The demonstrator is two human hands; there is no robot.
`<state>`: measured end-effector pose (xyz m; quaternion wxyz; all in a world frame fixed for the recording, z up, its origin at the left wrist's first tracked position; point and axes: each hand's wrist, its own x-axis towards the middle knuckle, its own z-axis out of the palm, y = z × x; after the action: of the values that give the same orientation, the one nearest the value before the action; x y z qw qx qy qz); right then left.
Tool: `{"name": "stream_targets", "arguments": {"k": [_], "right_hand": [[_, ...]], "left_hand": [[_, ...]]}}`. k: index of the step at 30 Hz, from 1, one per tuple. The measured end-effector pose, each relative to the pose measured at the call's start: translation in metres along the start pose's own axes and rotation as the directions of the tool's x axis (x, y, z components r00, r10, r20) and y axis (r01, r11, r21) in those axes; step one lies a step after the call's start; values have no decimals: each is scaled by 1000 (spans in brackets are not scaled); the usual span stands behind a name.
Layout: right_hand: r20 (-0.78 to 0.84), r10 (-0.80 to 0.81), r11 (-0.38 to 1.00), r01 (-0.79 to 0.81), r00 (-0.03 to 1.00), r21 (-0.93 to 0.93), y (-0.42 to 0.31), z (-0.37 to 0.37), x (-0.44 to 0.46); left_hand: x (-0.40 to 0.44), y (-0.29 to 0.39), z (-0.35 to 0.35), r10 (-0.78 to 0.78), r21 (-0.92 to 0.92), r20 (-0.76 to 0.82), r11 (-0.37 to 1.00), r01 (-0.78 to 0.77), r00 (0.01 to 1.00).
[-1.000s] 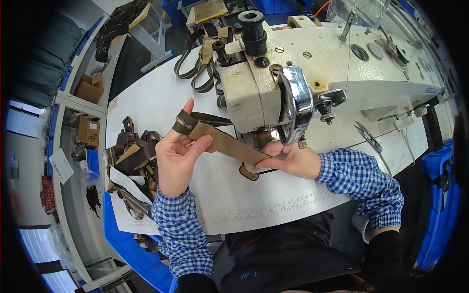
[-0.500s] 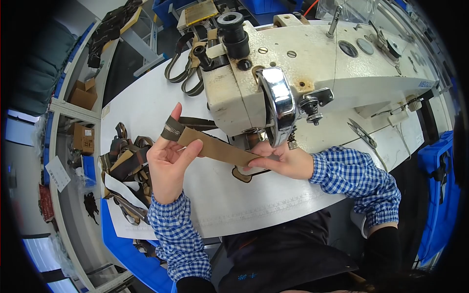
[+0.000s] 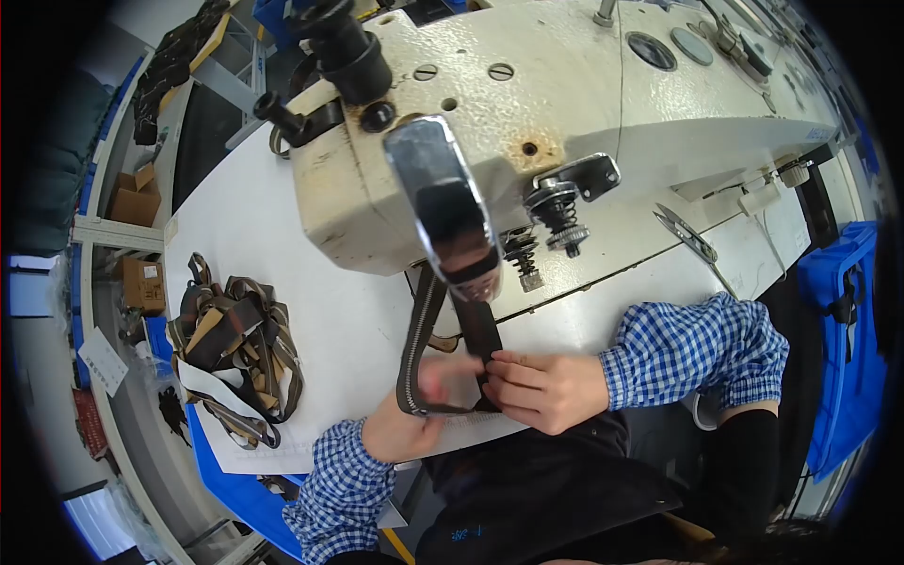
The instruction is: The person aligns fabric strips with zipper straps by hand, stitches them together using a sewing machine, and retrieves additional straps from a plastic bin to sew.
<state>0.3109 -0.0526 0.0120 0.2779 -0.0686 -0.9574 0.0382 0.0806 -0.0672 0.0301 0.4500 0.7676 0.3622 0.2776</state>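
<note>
A zipper strip with metal teeth hangs in a bend from under the sewing machine's head. Beside it, a dark fabric band also comes down from there. My right hand pinches the lower part of this band, fingers pressed together. My left hand is by the bottom of the zipper's bend, its fingers smeared by motion and partly behind the zipper. A small brown-edged piece lies on the table behind the strips. The machine's needle area is hidden by its chrome lever.
A heap of zipper strips and tan bands lies at the table's left. Scissors rest to the right of the machine. A blue bin stands at far right, and cardboard boxes sit on shelving at left.
Both hands have come nearer my body, the left one lower and to the right. The tan band stretched between them is turned, its dark side now showing. The view has shifted closer.
</note>
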Motion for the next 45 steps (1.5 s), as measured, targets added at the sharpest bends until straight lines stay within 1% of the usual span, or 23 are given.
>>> {"name": "stream_targets", "arguments": {"k": [1, 2, 5, 6, 7, 9, 10, 13, 17, 20, 24, 27, 30, 33, 34, 35, 37, 38, 41, 42, 43, 44, 45], "right_hand": [[20, -26, 999, 26, 999, -21, 0, -2, 1], [25, -31, 999, 32, 999, -32, -1, -3, 1], [37, -49, 997, 51, 998, -63, -4, -5, 2], [33, -49, 996, 52, 998, -70, -5, -5, 2], [31, -51, 996, 53, 998, -78, -6, -5, 3], [61, -55, 995, 60, 997, -85, -8, -9, 3], [74, -56, 994, 62, 996, -90, -10, -10, 3], [37, -30, 999, 32, 999, -43, -13, -8, 2], [71, -13, 996, 20, 997, -92, -7, -15, 4], [47, -4, 995, 8, 999, -103, 2, -14, 4], [15, 20, 995, -18, 1000, -100, 14, -9, 5], [39, 28, 993, -24, 999, -112, 25, -15, 7], [46, 43, 993, -38, 998, -111, 33, -15, 7], [7, 80, 986, -78, 997, -150, 40, -12, 10], [-15, 88, 979, -89, 996, -181, 44, -12, 11], [-14, 75, 977, -76, 997, -198, 49, -12, 12], [-9, 48, 973, -49, 999, -225, 55, -13, 13], [18, 91, 968, -84, 996, -237, 56, -15, 13], [28, 107, 970, -99, 994, -222, 59, -11, 11], [-19, 105, 972, -106, 994, -210, 62, -7, 9], [-22, 97, 970, -100, 995, -222, 62, -9, 10], [-24, 92, 968, -95, 995, -231, 62, -10, 11], [-25, 88, 967, -92, 996, -239, 62, -11, 11]], "left_hand": [[11, -1, -2, -6, 140, -50, 990, 13, 999], [24, 2, -2, 48, 144, -166, 989, -24, 985], [48, -10, -7, 69, 267, -185, 963, -17, 980], [54, -12, -8, -41, 186, -164, 980, 71, 986], [56, -12, -7, 24, 336, -129, 942, 21, 991], [59, -10, -4, 131, 603, -31, 793, -86, 991], [54, -17, -2, 70, 516, -90, 856, -13, 994], [46, -26, -2, 7, 461, -74, 887, 28, 997], [52, -28, -6, -29, 403, -136, 911, 82, 990], [56, -31, -13, -189, 269, -103, 940, 210, 977], [58, -33, -3, 54, 378, -182, 926, 19, 982], [62, -24, -2, 88, 433, -206, 901, 10, 975], [63, -31, -9, 43, 440, -159, 898, 32, 986], [59, -58, -16, -85, 508, -101, 852, 125, 991], [70, -41, -20, -73, 393, -122, 912, 116, 990], [69, -49, -24, -266, 174, -77, 945, 275, 961], [75, -51, -26, 45, 430, -149, 903, 24, 988], [78, -46, -28, 38, 380, -175, 924, 32, 984], [78, -32, -29, -147, 121, -214, 977, 176, 966], [74, -35, -29, -101, 155, -230, 978, 139, 968], [69, -30, -30, -189, -111, -242, 980, 166, 952], [61, -22, -30, -277, -372, -227, 911, 180, 934], [53, -17, -27, -359, -607, -187, 774, 180, 914]]}}
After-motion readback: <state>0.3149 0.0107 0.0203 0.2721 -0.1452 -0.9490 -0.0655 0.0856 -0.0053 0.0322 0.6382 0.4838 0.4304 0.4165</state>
